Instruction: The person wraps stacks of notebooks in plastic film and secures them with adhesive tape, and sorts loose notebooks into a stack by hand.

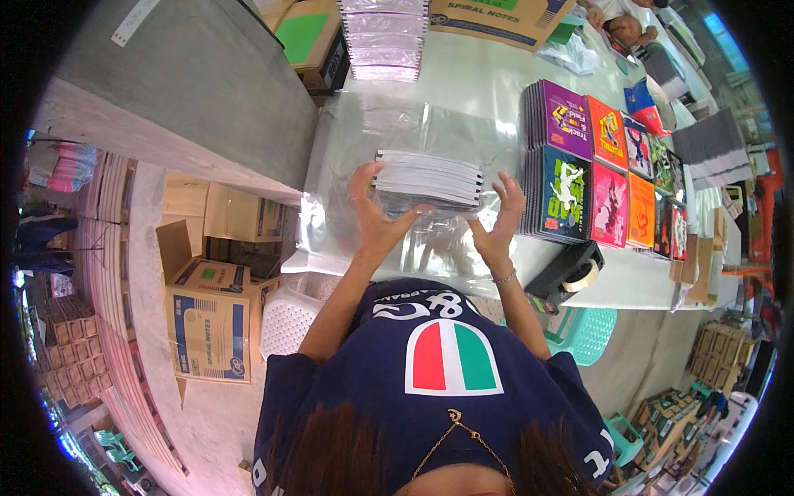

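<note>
A short stack of notebooks (428, 178) lies on the table in front of me, its white page edges toward me and black binding marks at its ends. Clear plastic (397, 124) is spread under and around it. My left hand (379, 217) is at the stack's left end, fingertips by the corner and thumb stretched along the near side. On the other side my right hand (498, 217) has its thumb and fingers apart, with a small gap to the stack. Whether either hand touches the plastic is hard to tell.
Rows of colourful notebooks (608, 140) stand at the right, with a black tape dispenser (571, 277) at the table edge. A tall wrapped stack (383, 41) and cardboard boxes (496, 25) are at the back. A grey pillar (190, 91) rises at left.
</note>
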A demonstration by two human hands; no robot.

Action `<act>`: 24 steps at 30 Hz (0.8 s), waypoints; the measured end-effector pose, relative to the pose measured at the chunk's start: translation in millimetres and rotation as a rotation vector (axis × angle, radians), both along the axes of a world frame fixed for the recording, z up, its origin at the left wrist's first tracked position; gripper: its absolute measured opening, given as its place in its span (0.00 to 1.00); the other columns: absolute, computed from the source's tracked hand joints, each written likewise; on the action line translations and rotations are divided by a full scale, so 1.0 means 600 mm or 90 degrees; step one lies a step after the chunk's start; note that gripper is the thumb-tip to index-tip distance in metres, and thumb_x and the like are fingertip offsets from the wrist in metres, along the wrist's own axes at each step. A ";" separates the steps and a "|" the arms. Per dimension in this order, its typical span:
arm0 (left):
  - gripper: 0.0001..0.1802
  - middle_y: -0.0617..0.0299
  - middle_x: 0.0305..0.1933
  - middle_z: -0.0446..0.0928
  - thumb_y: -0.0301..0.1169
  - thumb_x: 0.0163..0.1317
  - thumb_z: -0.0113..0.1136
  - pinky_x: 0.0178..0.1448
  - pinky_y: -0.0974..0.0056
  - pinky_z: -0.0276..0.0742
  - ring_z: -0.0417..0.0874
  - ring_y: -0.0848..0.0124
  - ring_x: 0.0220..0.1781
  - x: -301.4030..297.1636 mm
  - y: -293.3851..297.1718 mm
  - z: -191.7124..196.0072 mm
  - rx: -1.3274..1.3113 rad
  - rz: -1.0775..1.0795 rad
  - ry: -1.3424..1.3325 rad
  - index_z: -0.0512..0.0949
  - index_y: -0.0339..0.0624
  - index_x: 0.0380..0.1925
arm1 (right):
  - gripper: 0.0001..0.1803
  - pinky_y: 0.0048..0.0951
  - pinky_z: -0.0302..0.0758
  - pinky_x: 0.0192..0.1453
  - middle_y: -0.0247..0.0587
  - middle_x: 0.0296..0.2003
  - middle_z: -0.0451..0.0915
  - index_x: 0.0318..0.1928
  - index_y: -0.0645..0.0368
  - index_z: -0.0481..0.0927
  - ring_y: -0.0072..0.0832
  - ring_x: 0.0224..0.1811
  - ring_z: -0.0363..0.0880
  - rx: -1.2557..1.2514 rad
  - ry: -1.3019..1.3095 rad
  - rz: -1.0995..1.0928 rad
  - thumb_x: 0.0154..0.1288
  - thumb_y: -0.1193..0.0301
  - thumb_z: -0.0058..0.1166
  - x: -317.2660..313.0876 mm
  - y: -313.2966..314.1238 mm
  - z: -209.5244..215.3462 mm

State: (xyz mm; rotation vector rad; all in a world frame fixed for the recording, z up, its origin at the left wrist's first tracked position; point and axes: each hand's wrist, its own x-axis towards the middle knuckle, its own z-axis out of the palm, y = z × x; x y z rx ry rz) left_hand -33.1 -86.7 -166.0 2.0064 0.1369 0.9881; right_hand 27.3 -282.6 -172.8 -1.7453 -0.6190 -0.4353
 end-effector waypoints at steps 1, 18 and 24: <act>0.52 0.51 0.59 0.64 0.44 0.33 0.81 0.66 0.52 0.59 0.63 0.54 0.63 0.000 -0.001 -0.002 -0.006 0.004 -0.023 0.62 0.42 0.58 | 0.39 0.43 0.57 0.71 0.50 0.65 0.61 0.60 0.60 0.68 0.45 0.71 0.54 0.070 0.028 -0.005 0.46 0.71 0.70 -0.001 0.000 -0.004; 0.42 0.58 0.50 0.76 0.47 0.32 0.79 0.61 0.57 0.69 0.75 0.59 0.56 -0.003 0.040 0.041 0.053 -0.038 0.019 0.73 0.43 0.50 | 0.46 0.44 0.58 0.69 0.53 0.61 0.65 0.65 0.61 0.56 0.47 0.68 0.60 -0.155 -0.082 0.022 0.49 0.67 0.69 0.010 -0.012 0.006; 0.40 0.56 0.47 0.76 0.44 0.35 0.79 0.56 0.60 0.71 0.77 0.59 0.51 0.010 0.080 0.068 0.040 -0.121 0.061 0.74 0.42 0.50 | 0.48 0.42 0.57 0.69 0.53 0.62 0.62 0.65 0.62 0.56 0.45 0.66 0.59 -0.098 -0.061 -0.018 0.49 0.62 0.70 0.020 -0.025 -0.009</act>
